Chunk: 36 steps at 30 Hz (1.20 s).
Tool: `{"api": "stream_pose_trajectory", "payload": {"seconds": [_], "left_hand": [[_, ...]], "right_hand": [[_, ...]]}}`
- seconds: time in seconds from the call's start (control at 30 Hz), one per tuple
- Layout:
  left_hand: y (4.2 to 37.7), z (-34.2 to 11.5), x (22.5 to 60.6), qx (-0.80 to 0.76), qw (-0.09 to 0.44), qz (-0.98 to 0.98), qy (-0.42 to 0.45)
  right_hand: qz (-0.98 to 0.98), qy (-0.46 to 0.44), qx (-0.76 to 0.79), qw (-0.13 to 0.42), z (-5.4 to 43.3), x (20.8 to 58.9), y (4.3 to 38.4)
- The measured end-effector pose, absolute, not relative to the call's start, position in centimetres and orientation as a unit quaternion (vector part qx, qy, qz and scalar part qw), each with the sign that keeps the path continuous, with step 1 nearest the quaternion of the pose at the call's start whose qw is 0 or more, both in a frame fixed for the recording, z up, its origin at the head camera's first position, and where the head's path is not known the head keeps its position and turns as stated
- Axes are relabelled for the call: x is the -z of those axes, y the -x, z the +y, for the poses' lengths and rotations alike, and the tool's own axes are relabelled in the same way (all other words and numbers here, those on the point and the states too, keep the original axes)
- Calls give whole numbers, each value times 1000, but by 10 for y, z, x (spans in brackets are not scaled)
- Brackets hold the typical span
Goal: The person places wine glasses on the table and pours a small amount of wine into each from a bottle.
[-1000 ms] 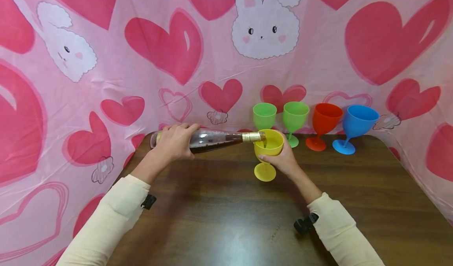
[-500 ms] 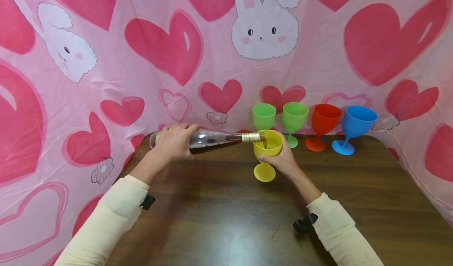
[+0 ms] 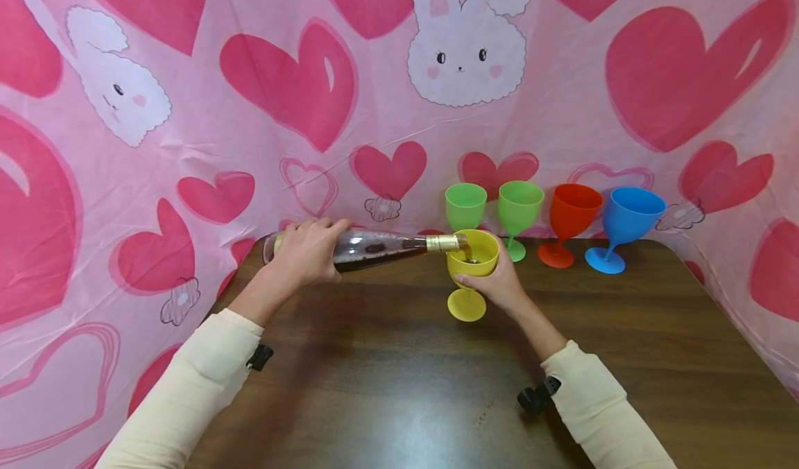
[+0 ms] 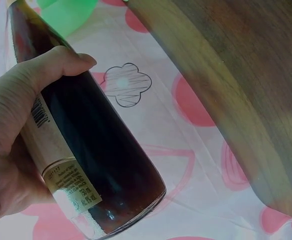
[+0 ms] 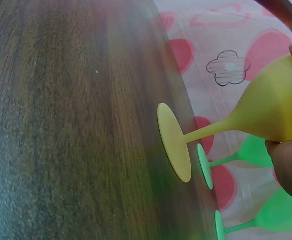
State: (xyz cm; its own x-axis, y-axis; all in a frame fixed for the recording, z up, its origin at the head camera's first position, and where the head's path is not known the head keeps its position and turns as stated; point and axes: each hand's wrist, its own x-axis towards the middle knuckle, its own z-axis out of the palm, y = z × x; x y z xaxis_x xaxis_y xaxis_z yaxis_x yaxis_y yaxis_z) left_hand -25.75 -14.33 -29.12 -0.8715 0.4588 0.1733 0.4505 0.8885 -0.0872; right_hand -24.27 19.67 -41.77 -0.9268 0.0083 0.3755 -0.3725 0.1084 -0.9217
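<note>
Pour: you look to be partway through pouring from the bottle (image 3: 381, 247) into the yellow goblet (image 3: 456, 269); a thin brown stream (image 3: 466, 252) falls from the mouth into the bowl.
Left hand (image 3: 310, 250): your grip is wrapped round the bottle's body towards its base, thumb and fingers on opposite sides.
Right hand (image 3: 501, 283): your grip is curled round the goblet's bowl, thumb across the front.
Bottle: tipped nearly level, its gold neck over the goblet's left rim; whether glass meets rim, you cannot tell.
Goblet: roughly upright over the table (image 3: 349, 372); whether its foot touches the wood is unclear.
Fill: some dark liquid glints inside, its depth hard to judge.
Back row: a green goblet (image 3: 465, 205), a second green goblet (image 3: 521, 204), a red goblet (image 3: 571, 212) and a blue goblet (image 3: 629, 216) stand along the far edge.
Next move: probably hold this tilt, watch the level, then raise the neck before drawing the two apart; a steeper tip could splash.
</note>
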Motion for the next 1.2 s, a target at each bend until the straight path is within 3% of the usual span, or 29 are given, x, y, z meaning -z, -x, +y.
{"api": "stream_pose_trajectory", "payload": {"seconds": [1.2], "left_hand": [[257, -143, 291, -28, 98, -966, 237]], "right_hand": [[-734, -124, -652, 145, 197, 417, 242]]}}
